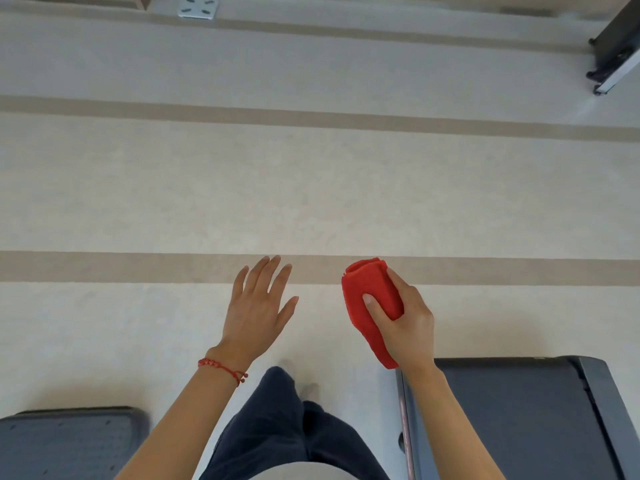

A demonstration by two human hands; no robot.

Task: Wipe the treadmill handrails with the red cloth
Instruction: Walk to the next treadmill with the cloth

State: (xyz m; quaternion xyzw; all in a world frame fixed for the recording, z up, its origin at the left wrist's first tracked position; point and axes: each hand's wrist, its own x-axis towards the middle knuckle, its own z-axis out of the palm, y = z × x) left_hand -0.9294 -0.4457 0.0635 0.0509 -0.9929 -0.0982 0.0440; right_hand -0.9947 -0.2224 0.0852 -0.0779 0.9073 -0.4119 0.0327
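Right hand (403,318) grips the folded red cloth (372,306) over bare floor, just beyond the treadmill deck (512,410) at near right; left hand (258,306) splayed, empty. No handrails in view. Risk, prob.: loose tail of cloth slips w/ one-handed hold.

Left hand (258,306) flat, fingers spread, palm down, forearm extended. Right hand (407,318) fingers curled, thumb pressing on red cloth (372,299).
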